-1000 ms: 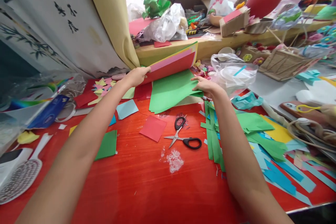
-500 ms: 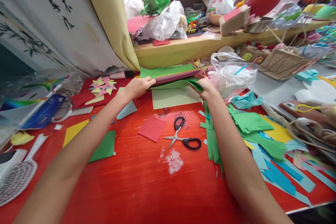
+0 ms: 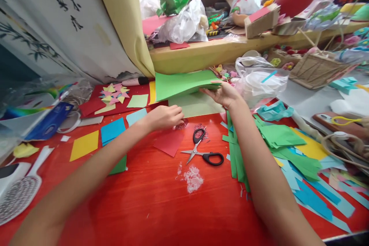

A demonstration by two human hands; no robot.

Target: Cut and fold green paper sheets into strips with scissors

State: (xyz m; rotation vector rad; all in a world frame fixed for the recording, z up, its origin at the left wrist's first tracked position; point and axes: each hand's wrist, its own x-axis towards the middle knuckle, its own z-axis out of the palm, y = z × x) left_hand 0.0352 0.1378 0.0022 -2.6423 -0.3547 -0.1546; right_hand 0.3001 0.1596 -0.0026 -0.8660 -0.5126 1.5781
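Note:
My right hand (image 3: 223, 93) grips the right edge of a green paper sheet (image 3: 184, 82) between thumb and fingers, near the back of the table. The sheet's right side is lifted. Beneath it a pale green sheet (image 3: 201, 106) shows in part. My left hand (image 3: 167, 117) hovers lower left with fingers loosely bent, apart from the green sheet, and nothing shows in it. Just below it lies a red paper square (image 3: 170, 144). Open scissors (image 3: 192, 151) with black handles rest to the right of the square.
Yellow (image 3: 84, 145) and blue (image 3: 112, 129) paper squares lie on the left. Green paper strips (image 3: 236, 153) and blue strips (image 3: 313, 200) are heaped on the right. At the back right stands a clear plastic bag (image 3: 259, 84). A hairbrush (image 3: 21, 196) lies far left.
My left hand has let go of the papers and come down toward the red square. The raised stack now lies lower at the back, green sheet uppermost, with my right hand still at its edge.

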